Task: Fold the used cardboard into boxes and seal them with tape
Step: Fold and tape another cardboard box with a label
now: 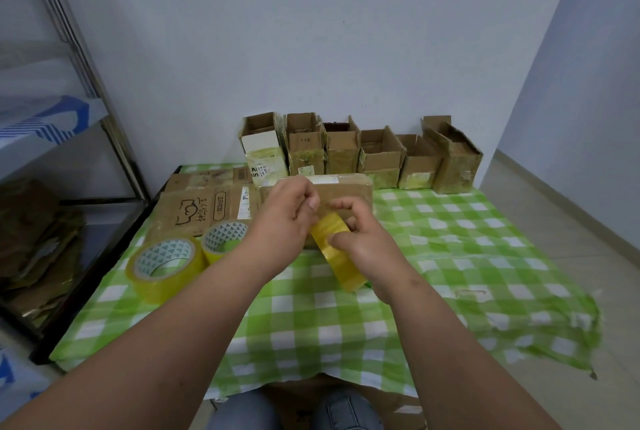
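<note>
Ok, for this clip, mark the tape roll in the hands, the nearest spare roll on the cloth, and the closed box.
held tape roll [337, 256], head view, on its yellow outer band.
spare tape roll [165, 268], head view, on its outer yellow side.
closed box [349, 192], head view, on its brown top face.

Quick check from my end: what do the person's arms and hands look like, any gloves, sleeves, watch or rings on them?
Both forearms are bare right down to the bottom edge of the head view, with no sleeve cuffs showing. The left hand and right hand wear no gloves. No watch, bracelet or wristband shows on either wrist, and I can make out no rings on the visible fingers. Blue denim shows at the knees.
</note>
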`<state>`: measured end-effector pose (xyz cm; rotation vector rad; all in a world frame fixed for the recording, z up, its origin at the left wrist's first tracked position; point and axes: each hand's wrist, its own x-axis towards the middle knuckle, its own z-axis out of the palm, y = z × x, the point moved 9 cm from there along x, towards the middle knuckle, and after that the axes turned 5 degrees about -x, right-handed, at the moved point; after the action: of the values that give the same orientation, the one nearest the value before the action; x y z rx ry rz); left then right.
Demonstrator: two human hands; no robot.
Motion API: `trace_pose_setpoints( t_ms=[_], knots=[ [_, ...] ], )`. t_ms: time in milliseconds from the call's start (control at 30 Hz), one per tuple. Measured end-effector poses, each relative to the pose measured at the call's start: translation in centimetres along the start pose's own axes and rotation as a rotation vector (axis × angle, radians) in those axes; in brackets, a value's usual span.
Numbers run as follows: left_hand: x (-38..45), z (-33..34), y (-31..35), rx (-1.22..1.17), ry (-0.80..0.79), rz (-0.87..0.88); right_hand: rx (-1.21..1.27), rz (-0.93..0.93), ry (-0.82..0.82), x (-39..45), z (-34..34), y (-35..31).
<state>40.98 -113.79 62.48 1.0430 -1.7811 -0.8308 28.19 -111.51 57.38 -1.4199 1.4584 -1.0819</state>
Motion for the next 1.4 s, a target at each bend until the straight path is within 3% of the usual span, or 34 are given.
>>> trace_pose_setpoints(
  t_ms=[67, 267, 400, 533, 633, 767, 867, 1100, 1267, 1400],
  knots=[
    [0.1, 0.1, -0.2, -0.048, -0.027, -0.047, 0.110, 0.008, 0.018, -0.1, -0.2, 0.4],
    [0.1, 0.6, -1.5, -0.172, 0.017, -0.210, 0.050, 0.038, 0.178, -0.1, -1.9, 1.3],
    [0.6, 0.1, -1.2, 0.175, 0.043, -0.072, -0.029, 0.053, 0.230, -0.3, -4.4, 0.8],
    [1.5, -3.8, -2.6, 0.327, 0.260, -0.149, 0.021, 0.133, 0.349, -0.3, -8.9, 2.0],
    [2.3, -4.1, -4.6, 0.468, 0.196, -0.317, 0.004, 0.160, 0.444, 0.1, -11.7, 2.9],
    [2.6, -2.8, -7.4, 0.327, 0.100, -0.460, -0.065, 0.194, 0.556, 1.3, -13.8, 3.8],
    [2.7, -3.0, -8.3, 0.148, 0.171, -0.467, -0.147, 0.227, 0.583, 2.6, -14.1, 4.6],
    [4.2, -3.6, -9.4, 0.035, 0.270, -0.428, -0.243, 0.233, 0.486, 5.8, -12.3, 4.1],
    [6.3, -3.2, -11.5, -0.167, 0.228, -0.460, -0.094, 0.228, 0.458, 6.0, -11.5, 4.6],
    [8.1, -3.5, -13.0, -0.162, 0.211, -0.509, 0.006, 0.211, 0.423, 5.9, -11.0, 4.6]
  ],
)
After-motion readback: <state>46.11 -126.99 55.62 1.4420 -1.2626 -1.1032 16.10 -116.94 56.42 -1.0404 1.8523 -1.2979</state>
